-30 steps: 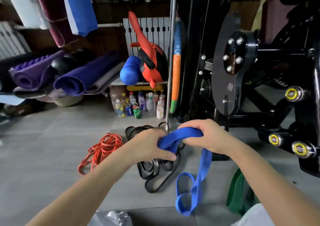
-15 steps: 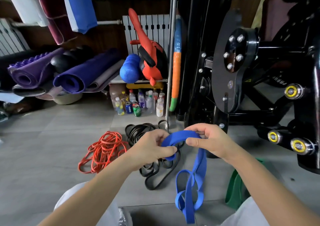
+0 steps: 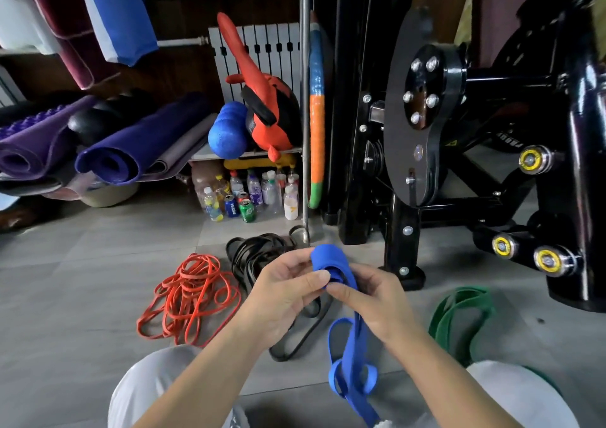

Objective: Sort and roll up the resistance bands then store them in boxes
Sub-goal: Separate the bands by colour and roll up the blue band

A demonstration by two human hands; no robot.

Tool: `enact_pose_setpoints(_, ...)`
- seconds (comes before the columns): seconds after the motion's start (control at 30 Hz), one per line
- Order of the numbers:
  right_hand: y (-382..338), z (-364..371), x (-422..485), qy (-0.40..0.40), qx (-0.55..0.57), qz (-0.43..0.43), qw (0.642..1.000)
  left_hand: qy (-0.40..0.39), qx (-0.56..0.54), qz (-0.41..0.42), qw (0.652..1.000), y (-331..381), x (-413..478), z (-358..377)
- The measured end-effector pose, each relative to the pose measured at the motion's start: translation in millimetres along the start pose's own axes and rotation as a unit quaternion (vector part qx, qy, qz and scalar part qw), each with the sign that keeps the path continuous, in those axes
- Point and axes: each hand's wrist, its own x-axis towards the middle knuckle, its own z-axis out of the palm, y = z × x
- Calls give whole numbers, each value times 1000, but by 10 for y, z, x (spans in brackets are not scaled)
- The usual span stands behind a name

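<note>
The person holds a blue band [image 3: 332, 261] in front of them, above the grey tiled floor [image 3: 82, 280]. Its upper end is wound into a small, loose roll, and both hands are clenched on that roll. The left hand [image 3: 288, 293] grips it from the left, with the thumb laid across its open side. The right hand [image 3: 377, 303] pinches it from the right, with the index finger pressed just below the left thumb. The rest of the band hangs down from under the right hand as a twisted, looping tail between the person's knees, which are in light trousers.

On the floor to the left lies a tangled pile of thin orange bands [image 3: 190, 300]. Just beside it, partly hidden behind the left hand, is a heap of black bands [image 3: 259, 254]. A wide green band [image 3: 459, 313] lies to the right, near the foot of a black exercise machine [image 3: 426, 132]. Further back, a cluster of bottles and cans [image 3: 249, 195] stands on the floor under a low shelf. Rolled purple mats [image 3: 131, 145] are stacked to the left.
</note>
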Motion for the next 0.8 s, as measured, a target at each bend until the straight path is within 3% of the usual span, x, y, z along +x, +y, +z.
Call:
enact_pose_setpoints(0.23, -48, -64, 37, -53, -48, 2, 997, -28, -18, -37, 999, -5, -79, -87)
enact_pose_setpoints(0.3, -54, -89, 68, -61, -137, 5, 989, -7, 60, -53, 997, 13, -92, -110)
enact_pose_setpoints(0.33, -52, -103, 84, -62, -202, 6, 977, 0, 157, -49, 986, 47, -93, -118)
enact_pose_setpoints(0.37, -49, -119, 100, -65, -270, 5, 961, -1, 281, -39, 959, 99, -85, -123)
enact_pose_setpoints(0.47, -77, -129, 138, -97, -432, -15, 896, -49, 588, -8, 807, 263, -32, -95)
enact_pose_setpoints(0.53, -117, -103, 160, -118, -459, -24, 880, -75, 679, -7, 730, 321, 2, -53)
enact_pose_setpoints(0.6, -121, -97, 168, -131, -448, -23, 884, -74, 711, -7, 700, 331, 31, -23)
enact_pose_setpoints(0.67, -123, -121, 148, -125, -392, 3, 911, -58, 684, -1, 727, 314, 48, -30)
enact_pose_setpoints(0.8, -51, -230, 44, -146, -202, 37, 968, -49, 480, -40, 875, 213, -34, -92)
